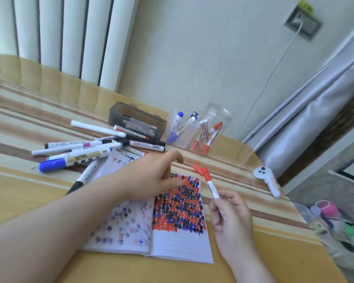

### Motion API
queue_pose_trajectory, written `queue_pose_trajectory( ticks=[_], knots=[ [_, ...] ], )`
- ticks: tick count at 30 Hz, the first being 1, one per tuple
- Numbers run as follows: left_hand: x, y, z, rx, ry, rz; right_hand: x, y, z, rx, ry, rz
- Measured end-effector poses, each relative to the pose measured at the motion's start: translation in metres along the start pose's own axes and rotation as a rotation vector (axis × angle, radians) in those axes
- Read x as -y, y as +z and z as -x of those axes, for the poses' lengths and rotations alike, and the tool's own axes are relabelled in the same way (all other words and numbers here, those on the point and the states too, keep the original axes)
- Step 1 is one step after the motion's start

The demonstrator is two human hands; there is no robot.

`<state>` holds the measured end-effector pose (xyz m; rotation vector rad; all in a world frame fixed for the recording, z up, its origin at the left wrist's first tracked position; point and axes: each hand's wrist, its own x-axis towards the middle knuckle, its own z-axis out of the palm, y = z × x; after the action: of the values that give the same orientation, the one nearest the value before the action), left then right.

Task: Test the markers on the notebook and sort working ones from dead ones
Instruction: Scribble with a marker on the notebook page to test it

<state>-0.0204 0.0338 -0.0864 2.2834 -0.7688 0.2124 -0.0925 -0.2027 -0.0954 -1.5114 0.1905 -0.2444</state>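
**Red marker held over a scribbled notebook**

The right hand (231, 213) pinches a slim white marker (212, 187) by its lower barrel, the red-capped end tilted up and away. Just past that end a loose red cap (197, 169) lies on the bench (253, 252), which wears a glossy striped cover in tan, cream and brown. The left hand (151, 176) rests with fingers relaxed and loosely spread on the far edge of the open notebook (172, 248), holding nothing. The right page of lined paper is packed with dense red, blue and black blotches; the left page shows fainter, scattered marks.

To the far left a loose heap of cylindrical markers (86, 148) sprawls, mostly white barrels with black, blue or purple caps. Behind it sits a smoky translucent rectangular box (137, 119). Right of that, a clear square cup (181, 131) holds blue-capped markers, and a clear round jar (213, 129) holds red ones. A white rounded controller (268, 180) lies at the right edge.
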Motion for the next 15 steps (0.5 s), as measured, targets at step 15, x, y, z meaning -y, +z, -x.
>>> queue_pose_trajectory(
  ticks=[15],
  knots=[
    [0.013, 0.009, 0.001, 0.135, 0.040, -0.083, 0.148, 0.053, -0.171, -0.133, -0.151, 0.203]
  ],
)
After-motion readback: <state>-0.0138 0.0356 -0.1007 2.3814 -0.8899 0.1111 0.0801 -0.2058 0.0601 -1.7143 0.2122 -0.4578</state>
